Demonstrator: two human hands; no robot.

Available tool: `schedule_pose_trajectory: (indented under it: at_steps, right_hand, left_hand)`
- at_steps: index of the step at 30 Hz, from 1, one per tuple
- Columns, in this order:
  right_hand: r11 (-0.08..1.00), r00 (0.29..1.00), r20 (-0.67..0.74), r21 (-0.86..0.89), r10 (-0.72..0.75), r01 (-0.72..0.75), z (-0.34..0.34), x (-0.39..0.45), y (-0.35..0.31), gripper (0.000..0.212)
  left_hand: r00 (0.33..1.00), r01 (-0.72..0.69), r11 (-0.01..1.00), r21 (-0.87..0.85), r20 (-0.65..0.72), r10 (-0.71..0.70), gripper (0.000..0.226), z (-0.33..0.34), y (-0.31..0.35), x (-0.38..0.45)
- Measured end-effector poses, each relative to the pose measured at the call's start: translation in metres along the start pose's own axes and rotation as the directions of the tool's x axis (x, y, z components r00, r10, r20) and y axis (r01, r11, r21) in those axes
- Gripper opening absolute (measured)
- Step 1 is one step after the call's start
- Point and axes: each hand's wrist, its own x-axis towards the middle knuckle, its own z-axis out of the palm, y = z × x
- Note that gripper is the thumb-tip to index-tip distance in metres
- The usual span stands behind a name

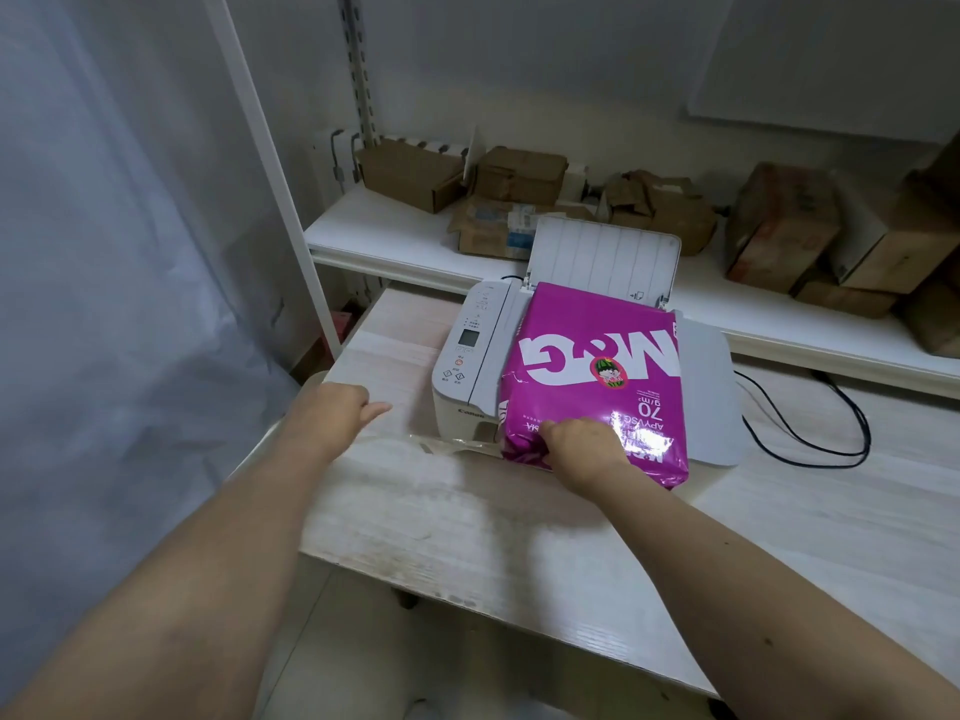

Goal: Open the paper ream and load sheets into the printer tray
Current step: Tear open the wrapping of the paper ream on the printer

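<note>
Atop printer (470,356), sealed paper ream (597,356)

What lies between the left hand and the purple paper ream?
In the head view, the white printer's front corner lies between the left hand and the ream, above bare tabletop.

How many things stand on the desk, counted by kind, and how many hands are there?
Printer: 1
Paper ream: 1
Black cable: 1
Hands: 2, left hand and right hand
Total: 5
</note>
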Motion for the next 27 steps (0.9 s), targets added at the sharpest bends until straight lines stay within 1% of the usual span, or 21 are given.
schedule_pose_trajectory:
  at_steps: [3,8,12,15,18,20,22,24,26,27]
  right_hand:
    - [1.0,1.0,-0.027,0.013,0.005,-0.004,0.003,-0.001,-0.001,0.02]
    - [0.999,0.998,-0.056,0.045,-0.006,0.009,0.002,-0.005,0.001,0.023]
    - [0.997,0.995,-0.105,0.071,-0.004,0.011,0.006,-0.009,0.003,0.026]
    - [0.996,0.986,-0.163,0.086,-0.018,0.032,0.011,-0.016,0.007,0.023]
    - [0.992,0.978,-0.206,0.11,-0.041,0.064,0.014,-0.026,0.014,0.027]
    - [0.992,0.974,-0.217,0.096,-0.063,0.086,0.015,-0.035,0.018,0.025]
    - [0.989,0.975,-0.194,0.079,-0.105,0.122,0.017,-0.044,0.019,0.024]
    - [0.99,0.973,-0.193,0.037,-0.124,0.134,0.026,-0.053,0.019,0.025]
    - [0.989,0.979,-0.154,0.054,-0.131,0.14,0.035,-0.062,0.016,0.03]
    - [0.991,0.984,-0.15,0.081,-0.097,0.11,0.039,-0.066,0.016,0.031]
  left_hand:
    - [0.997,-0.07,0.998,0.001,-0.01,0.07,0.039,0.004,0.044,0.008]
    - [0.982,-0.18,0.98,-0.082,-0.066,0.175,0.036,0.012,0.115,0.01]
    - [0.948,-0.305,0.944,-0.124,-0.131,0.289,0.035,0.015,0.15,0.009]
    - [0.905,-0.424,0.902,-0.081,-0.081,0.418,0.036,0.018,0.166,0.005]
    - [0.869,-0.495,0.869,0.004,-0.017,0.495,0.032,0.023,0.173,0.001]
    - [0.867,-0.498,0.866,0.048,0.003,0.498,0.028,0.026,0.175,0.0]
    - [0.883,-0.468,0.882,0.044,-0.005,0.469,0.023,0.028,0.177,0.0]
    - [0.899,-0.437,0.9,0.003,-0.026,0.437,0.017,0.028,0.179,0.0]
    - [0.918,-0.396,0.915,-0.076,-0.041,0.394,0.012,0.029,0.181,0.002]
    - [0.929,-0.37,0.921,-0.119,-0.041,0.368,0.011,0.029,0.181,0.002]
